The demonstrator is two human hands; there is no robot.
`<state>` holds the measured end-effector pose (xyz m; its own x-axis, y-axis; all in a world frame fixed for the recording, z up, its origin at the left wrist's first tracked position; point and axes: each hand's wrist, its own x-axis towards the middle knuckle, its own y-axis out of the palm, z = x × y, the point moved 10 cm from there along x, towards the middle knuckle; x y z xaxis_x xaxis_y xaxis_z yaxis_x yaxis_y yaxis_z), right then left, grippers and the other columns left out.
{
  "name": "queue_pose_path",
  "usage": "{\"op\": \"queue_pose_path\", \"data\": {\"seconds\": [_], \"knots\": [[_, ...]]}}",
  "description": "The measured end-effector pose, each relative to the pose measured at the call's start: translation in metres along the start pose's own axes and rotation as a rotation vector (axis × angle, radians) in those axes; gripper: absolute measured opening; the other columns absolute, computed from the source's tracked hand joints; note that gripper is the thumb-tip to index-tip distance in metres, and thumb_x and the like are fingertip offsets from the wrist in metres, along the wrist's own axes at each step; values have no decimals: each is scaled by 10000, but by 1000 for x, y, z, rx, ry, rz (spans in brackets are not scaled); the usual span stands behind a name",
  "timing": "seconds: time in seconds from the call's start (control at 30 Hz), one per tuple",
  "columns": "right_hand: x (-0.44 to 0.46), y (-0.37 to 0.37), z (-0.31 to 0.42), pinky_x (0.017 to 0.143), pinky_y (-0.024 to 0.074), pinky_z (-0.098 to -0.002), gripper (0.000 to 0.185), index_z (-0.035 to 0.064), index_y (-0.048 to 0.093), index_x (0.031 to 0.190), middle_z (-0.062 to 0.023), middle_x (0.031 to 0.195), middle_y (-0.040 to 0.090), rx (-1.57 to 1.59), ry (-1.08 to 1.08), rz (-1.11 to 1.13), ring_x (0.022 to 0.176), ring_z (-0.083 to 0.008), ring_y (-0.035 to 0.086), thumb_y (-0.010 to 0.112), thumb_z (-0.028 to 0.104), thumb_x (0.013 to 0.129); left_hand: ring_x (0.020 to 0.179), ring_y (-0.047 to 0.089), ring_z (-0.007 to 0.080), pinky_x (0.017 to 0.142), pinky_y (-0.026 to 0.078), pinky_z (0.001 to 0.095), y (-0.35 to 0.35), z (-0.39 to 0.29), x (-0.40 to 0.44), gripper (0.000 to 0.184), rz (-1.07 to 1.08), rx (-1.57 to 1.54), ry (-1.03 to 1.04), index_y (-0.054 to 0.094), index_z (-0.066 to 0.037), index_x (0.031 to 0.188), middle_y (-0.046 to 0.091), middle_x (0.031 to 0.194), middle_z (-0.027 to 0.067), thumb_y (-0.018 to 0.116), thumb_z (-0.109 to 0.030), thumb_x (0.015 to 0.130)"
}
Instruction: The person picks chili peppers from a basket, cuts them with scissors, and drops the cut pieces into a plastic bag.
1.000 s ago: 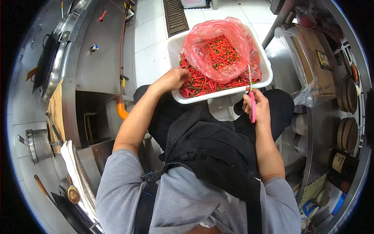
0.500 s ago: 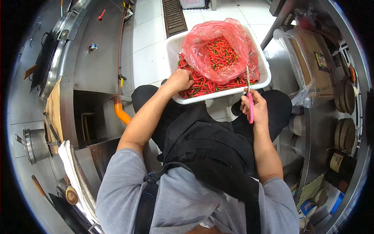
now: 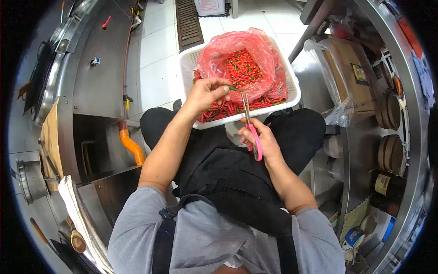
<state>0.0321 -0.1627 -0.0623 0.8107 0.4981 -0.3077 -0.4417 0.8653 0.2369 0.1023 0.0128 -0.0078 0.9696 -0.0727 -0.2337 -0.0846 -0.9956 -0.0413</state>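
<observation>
My left hand (image 3: 206,95) pinches a dark green chili pepper (image 3: 234,88) between thumb and fingers, its end pointing right. My right hand (image 3: 262,140) is closed round the pink-handled scissors (image 3: 256,142). Their blades point up, slightly apart, with the tips just below and right of the pepper. Beneath both hands is a white plastic basket (image 3: 295,97). Whole red chilies (image 3: 223,111) lie along its near side. Behind them a translucent pink plastic bag (image 3: 214,57) stands with its mouth wide, holding many cut red and green chili pieces (image 3: 244,68).
Stainless steel kitchen units stand on the left, with an orange pipe (image 3: 131,145) low beside my knee. A plastic-wrapped cardboard box (image 3: 351,77) is on the right, above shelves with round stacked containers (image 3: 389,109). A floor drain grate (image 3: 188,25) runs beyond the basket.
My left hand has risen from the chili pile with a green pepper in its fingers. The scissors in my right hand have come left towards it, and their blades have parted slightly.
</observation>
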Motion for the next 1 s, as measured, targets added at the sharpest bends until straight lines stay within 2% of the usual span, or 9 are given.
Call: {"op": "queue_pose_path", "data": {"seconds": [0.13, 0.27, 0.4, 0.47, 0.6, 0.7, 0.77, 0.93, 1.0], "knots": [[19, -4, 5, 572, 473, -240, 474, -15, 539, 1244, -42, 808, 629, -22, -45, -20, 678, -108, 619, 711, 221, 870, 657, 582, 44, 526, 409, 188, 17, 6, -5, 193, 6, 89, -69, 680, -14, 1065, 668, 794, 30, 626, -127, 917], [35, -6, 24, 507, 442, -241, 461, -26, 569, 1172, -53, 736, 606, -59, -22, -84, 575, -107, 582, 733, 259, 848, 635, 582, 65, 547, 446, 219, 10, 13, 7, 204, -63, 145, 15, 683, -3, 1042, 655, 757, 12, 643, -151, 908], [45, -9, 23, 408, 394, -239, 400, -13, 593, 1094, -30, 644, 568, -45, 27, -99, 460, -99, 533, 732, 269, 848, 643, 592, 79, 569, 469, 236, 0, 18, 18, 214, -107, 224, -1, 682, -1, 1038, 661, 767, 15, 657, -162, 898], [45, -12, 16, 371, 372, -225, 391, -5, 593, 1090, -18, 631, 551, -43, 70, -120, 423, -93, 518, 722, 282, 858, 632, 611, 103, 599, 499, 273, -6, 22, 22, 227, -137, 326, 13, 682, -2, 1020, 668, 726, 56, 669, -184, 885], [36, -13, 12, 385, 391, -227, 418, -6, 582, 1126, -37, 684, 594, -55, 91, -121, 443, -98, 537, 715, 290, 862, 617, 604, 109, 590, 494, 285, -12, 23, 23, 228, -199, 363, 90, 688, -6, 1000, 658, 700, 51, 676, -200, 880], [35, -9, 8, 436, 432, -236, 390, -20, 552, 1186, -67, 739, 633, -79, 67, -87, 488, -115, 566, 655, 240, 913, 619, 606, 113, 583, 490, 289, -6, 20, 22, 226, -199, 211, 146, 688, 1, 995, 665, 711, 53, 672, -195, 882], [37, -5, 13, 455, 446, -243, 413, -19, 540, 1209, -76, 792, 652, -75, -14, -58, 514, -126, 580, 656, 246, 913, 649, 589, 80, 603, 489, 248, 7, 16, 19, 216, -113, 265, 111, 678, 0, 1026, 666, 771, 21, 665, -171, 894], [41, -9, 18, 437, 431, -245, 372, -10, 576, 1151, -55, 713, 616, -114, 23, -76, 482, -126, 563, 675, 244, 897, 653, 595, 84, 600, 491, 262, 12, 14, 16, 221, -82, 297, 92, 688, -9, 1017, 667, 748, 34, 671, -191, 892], [42, -9, 15, 426, 424, -246, 355, -8, 591, 1121, -47, 680, 600, -112, 49, -62, 469, -125, 555, 683, 245, 890, 657, 600, 86, 603, 495, 273, 9, 12, 18, 224, -97, 417, 123, 695, -8, 991, 666, 722, 45, 680, -204, 885]]}}
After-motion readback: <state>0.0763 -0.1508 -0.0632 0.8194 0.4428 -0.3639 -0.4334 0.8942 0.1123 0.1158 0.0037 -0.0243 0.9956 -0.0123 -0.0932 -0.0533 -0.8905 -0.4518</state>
